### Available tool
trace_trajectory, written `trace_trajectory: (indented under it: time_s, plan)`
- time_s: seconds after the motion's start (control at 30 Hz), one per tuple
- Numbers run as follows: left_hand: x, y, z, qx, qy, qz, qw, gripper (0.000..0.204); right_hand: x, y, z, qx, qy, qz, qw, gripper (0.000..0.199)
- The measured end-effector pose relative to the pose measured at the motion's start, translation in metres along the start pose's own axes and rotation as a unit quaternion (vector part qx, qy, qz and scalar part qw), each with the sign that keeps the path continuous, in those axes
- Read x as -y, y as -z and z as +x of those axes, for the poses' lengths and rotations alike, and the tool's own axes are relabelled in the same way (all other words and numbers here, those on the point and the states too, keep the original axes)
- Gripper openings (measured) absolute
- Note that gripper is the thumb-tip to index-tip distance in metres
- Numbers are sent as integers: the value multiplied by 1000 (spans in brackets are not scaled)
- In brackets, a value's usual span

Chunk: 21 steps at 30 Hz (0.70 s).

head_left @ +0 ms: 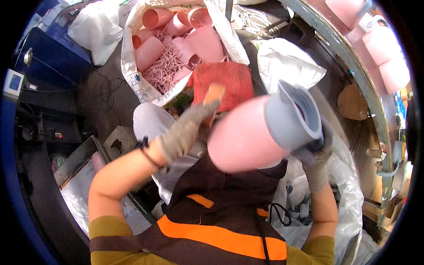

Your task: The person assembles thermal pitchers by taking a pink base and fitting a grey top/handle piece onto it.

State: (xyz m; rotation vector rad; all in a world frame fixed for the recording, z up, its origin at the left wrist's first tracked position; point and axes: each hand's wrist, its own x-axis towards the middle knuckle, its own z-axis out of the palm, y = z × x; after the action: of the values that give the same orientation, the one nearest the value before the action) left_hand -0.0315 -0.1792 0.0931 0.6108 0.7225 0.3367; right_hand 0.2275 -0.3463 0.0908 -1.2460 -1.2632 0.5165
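Note:
My right hand (316, 152), in a grey glove, grips a pink jug (243, 137) at its grey-blue collar (289, 117). The jug is held tilted on its side above my lap, with its mouth toward the right. My fingers partly disappear behind the collar. My left hand (183, 134), also gloved and smeared by motion, is closed around a tan-orange piece (215, 93) whose kind I cannot make out. That hand is left of the jug, apart from it, and in front of a red cloth-covered block (225, 81).
Beyond the red block, a white sack (129, 57) holds several pink jug bodies (205, 44) and pink strips. A clear plastic bag (346, 176) with grey parts stands at my right. More pink jugs (384, 46) stand on a shelf at far right. A metal-edged box (95, 185) is at left.

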Motion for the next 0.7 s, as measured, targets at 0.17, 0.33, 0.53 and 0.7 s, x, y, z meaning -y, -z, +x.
trace_trajectory:
  time_s: [0.17,0.33,0.53,0.7]
  plan:
    - [-47,69,129,-11,-192,104,976,48,-36,-51,95,43,81,-140,986,81]
    - [-34,88,184,-117,-247,78,959,53,-84,-67,125,47,131,-269,953,76]
    - [-96,68,117,-186,-255,154,936,48,-78,-73,122,96,94,-272,953,57]
    - [-184,15,29,-133,-601,501,608,43,-70,-69,125,125,10,-256,958,34]
